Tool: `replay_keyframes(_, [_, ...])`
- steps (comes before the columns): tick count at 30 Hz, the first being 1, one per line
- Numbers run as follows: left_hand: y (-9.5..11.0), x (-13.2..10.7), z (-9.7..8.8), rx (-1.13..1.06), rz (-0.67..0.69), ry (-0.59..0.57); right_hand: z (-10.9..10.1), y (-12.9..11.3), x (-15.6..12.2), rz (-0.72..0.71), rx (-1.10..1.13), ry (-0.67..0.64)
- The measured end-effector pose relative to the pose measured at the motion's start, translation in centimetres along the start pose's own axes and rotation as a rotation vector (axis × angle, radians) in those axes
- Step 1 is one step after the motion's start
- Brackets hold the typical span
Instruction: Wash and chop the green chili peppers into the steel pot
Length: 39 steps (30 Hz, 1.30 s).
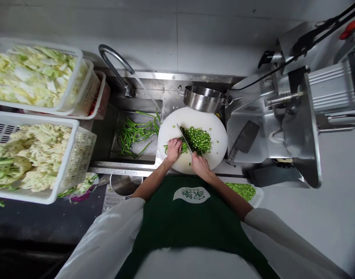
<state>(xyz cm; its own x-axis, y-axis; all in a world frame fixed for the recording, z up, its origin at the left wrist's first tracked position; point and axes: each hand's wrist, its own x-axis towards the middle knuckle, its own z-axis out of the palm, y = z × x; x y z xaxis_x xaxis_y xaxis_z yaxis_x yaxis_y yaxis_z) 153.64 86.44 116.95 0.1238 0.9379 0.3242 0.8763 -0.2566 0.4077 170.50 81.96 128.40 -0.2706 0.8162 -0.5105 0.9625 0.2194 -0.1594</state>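
Note:
A round white cutting board (212, 120) lies on the steel counter by the sink. My left hand (174, 150) is curled over a bundle of green beans (183, 147) and presses it on the board. My right hand (199, 164) grips the handle of a cleaver (184, 138), whose blade rests across the beans beside my left fingers. A pile of chopped green bean pieces (198, 139) sits on the board just right of the blade.
Whole green beans (135, 133) lie in the sink under a running tap (115, 62). A steel pot (203, 98) stands behind the board, a second cleaver (243, 140) to its right, then a slicing machine (299, 116). White baskets of cabbage (35, 75) and cauliflower (38, 155) stand left. A tray of chopped beans (243, 190) is near my right elbow.

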Motion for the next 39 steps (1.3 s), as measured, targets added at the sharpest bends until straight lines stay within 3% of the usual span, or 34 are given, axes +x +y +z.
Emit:
replay_keyframes(8, [-0.3,-0.1,0.5,0.038,0.038,-0.021,-2.3,0.6,-2.4,0.015,-0.020,-0.006])
replay_keyframes(13, [-0.3,-0.2,0.6,0.025,0.037,-0.032,-2.5,0.8,-4.5,0.024,-0.058,-0.035])
replay_keyframes(19, [-0.3,-0.1,0.6,-0.002,0.019,-0.034,-2.8,0.8,-4.9,0.069,-0.100,-0.062])
replay_keyframes(26, [-0.4,-0.2,0.8,-0.008,0.020,-0.035,-3.2,1.0,-5.7,0.026,-0.080,-0.109])
replay_keyframes(29, [-0.4,-0.1,0.8,-0.028,0.014,-0.041,-3.0,0.7,-4.4,0.023,-0.077,-0.116])
replay_keyframes(35, [-0.4,-0.1,0.5,-0.056,-0.012,-0.050,-2.8,-1.6,1.6,0.005,-0.046,-0.050])
replay_keyframes(39, [-0.2,-0.1,0.5,-0.057,-0.019,-0.043,-3.7,-0.6,0.5,0.006,-0.064,-0.025])
